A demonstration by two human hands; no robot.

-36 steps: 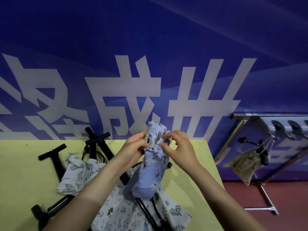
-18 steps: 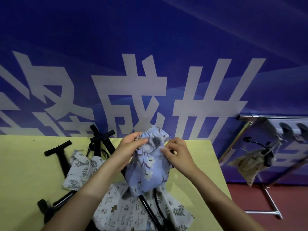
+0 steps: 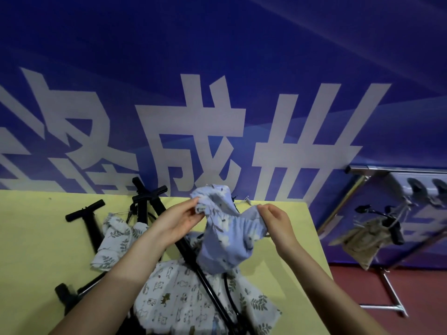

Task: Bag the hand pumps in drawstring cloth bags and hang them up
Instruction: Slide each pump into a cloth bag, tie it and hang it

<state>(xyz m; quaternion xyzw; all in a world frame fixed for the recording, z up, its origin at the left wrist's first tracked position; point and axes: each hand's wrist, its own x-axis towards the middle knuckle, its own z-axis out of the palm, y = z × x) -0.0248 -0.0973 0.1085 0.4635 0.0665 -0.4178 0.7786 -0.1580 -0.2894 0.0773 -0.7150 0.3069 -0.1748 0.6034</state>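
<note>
A light blue flowered drawstring bag (image 3: 228,234) hangs in the air above the yellow table (image 3: 36,238). My left hand (image 3: 180,220) pinches the left side of its gathered mouth. My right hand (image 3: 274,221) pinches the right side, so the mouth is stretched wide between them. Several black hand pumps (image 3: 147,206) lie on the table under and behind the bag. White printed cloth bags (image 3: 183,298) lie among the pumps. At the right, a beige bag (image 3: 362,240) with a pump in it hangs from a metal rack (image 3: 391,169).
A blue banner wall (image 3: 217,81) with large white characters rises right behind the table. The rack's chrome legs (image 3: 391,293) stand on a red floor (image 3: 423,286) beyond the table's right edge. A leaf-print bag (image 3: 116,240) lies at the left beside a pump handle.
My hands have moved apart, pulling the blue bag's gathered mouth from closed and bunched to wide open. The view has shifted slightly.
</note>
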